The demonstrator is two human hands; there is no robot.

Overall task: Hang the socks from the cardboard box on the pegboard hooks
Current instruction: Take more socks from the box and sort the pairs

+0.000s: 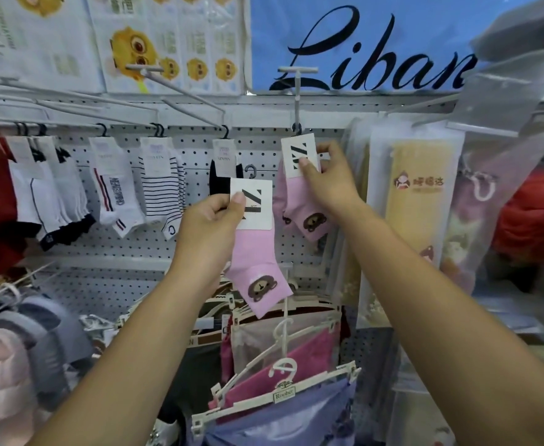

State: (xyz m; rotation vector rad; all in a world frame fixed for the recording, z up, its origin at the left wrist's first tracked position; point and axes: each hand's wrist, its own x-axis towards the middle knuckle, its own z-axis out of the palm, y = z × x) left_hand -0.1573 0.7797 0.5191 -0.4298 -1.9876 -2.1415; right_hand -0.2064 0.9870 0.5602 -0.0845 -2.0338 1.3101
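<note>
My left hand [211,217] pinches the white card of a pink sock pair [257,268] with a brown bear face, held in front of the pegboard [200,156]. A small black hook sticks up from that card. My right hand [327,175] pinches the card of a second pink bear sock pair [299,204], whose black hook sits on a white pegboard hook [297,91]. The cardboard box is out of view.
White, striped and black socks [163,188] hang on hooks to the left. Clear packets with yellow contents [420,201] hang at the right. Garments on white clip hangers [283,391] hang below, and grey and pink slippers [16,342] sit at the lower left.
</note>
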